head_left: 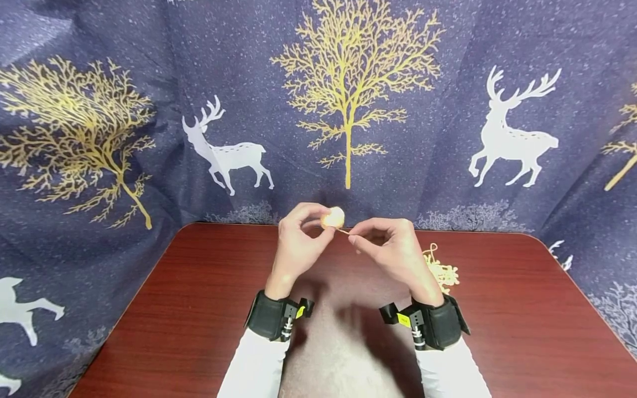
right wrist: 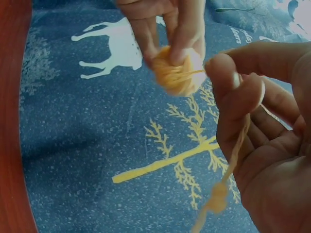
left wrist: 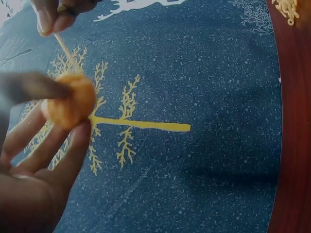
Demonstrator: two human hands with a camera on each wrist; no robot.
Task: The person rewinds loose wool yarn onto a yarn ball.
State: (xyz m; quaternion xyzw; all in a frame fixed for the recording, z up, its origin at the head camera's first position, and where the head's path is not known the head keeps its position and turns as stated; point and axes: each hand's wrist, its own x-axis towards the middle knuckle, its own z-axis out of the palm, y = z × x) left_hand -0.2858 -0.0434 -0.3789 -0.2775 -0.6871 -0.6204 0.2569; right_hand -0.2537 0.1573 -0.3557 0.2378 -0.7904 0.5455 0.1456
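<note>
A small ball of yellow-orange yarn (head_left: 333,218) is held up over the far part of the table, pinched between the thumb and fingers of my left hand (head_left: 301,239). Its wound strands (right wrist: 176,77) show in the right wrist view. From the ball a short, taut length of yarn (left wrist: 67,51) runs to my right hand (head_left: 390,246), which pinches it between thumb and forefinger. Below that pinch the loose yarn (right wrist: 236,150) hangs past the right palm, with a knotted lump in it.
On the red-brown table (head_left: 209,298), a tangled heap of pale yellow yarn (head_left: 442,271) lies beside my right wrist. A dark blue cloth (head_left: 308,166) printed with deer and trees hangs behind the table. Each wrist wears a black strap (head_left: 269,315) with a camera.
</note>
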